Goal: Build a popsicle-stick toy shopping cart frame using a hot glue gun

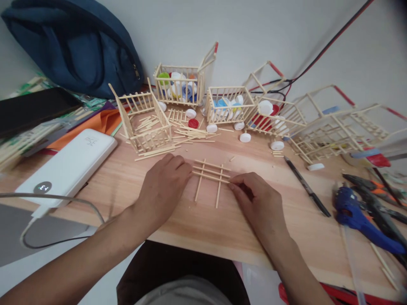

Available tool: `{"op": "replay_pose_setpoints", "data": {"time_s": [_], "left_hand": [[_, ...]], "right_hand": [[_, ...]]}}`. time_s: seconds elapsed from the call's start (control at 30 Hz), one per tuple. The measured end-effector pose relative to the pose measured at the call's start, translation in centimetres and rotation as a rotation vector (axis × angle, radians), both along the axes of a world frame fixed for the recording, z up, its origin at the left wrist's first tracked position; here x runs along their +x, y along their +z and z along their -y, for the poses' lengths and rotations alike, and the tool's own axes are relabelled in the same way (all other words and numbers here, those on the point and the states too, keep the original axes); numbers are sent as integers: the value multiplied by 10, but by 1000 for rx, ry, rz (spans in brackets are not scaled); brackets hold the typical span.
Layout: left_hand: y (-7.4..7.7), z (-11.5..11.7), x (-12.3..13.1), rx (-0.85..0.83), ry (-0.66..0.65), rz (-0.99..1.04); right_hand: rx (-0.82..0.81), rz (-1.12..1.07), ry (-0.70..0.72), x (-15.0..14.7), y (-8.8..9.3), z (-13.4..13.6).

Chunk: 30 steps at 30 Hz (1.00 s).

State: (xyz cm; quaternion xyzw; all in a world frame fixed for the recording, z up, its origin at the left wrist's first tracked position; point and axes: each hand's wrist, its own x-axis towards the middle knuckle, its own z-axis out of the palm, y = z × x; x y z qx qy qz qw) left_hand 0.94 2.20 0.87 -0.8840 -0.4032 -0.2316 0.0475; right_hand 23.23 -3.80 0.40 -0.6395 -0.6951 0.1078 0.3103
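A small lattice of thin wooden sticks [219,178] lies on the table between my hands. Two sticks run front to back, and three lie across them. My left hand [167,186] has its fingers bent together at the left end of a cross stick. Over at the right, thumb and finger of my right hand [257,197] pinch the right end of the nearest cross stick. Behind my left hand stands a partly built stick cart frame [149,140] with loose sticks [193,134] around it.
Several finished stick carts [179,84] with bottle-cap wheels line the wall. A pen [307,186], a blue glue gun [359,216] and pliers [375,186] lie at the right. On the left are a white power bank [70,165] with a cable and a blue bag [76,46].
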Motion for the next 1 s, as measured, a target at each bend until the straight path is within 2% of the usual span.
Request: {"op": "replay_pose_setpoints", "data": {"time_s": [0.33,0.67,1.0], "left_hand": [[4,1,0,4,-11,-11],[2,1,1,-38,39,-41],[2,2,1,-35,33,-26]], "right_hand": [[20,0,-11,-1,1,2],[7,18,5,-1,2,2],[-14,28,3,-1,4,3]]}}
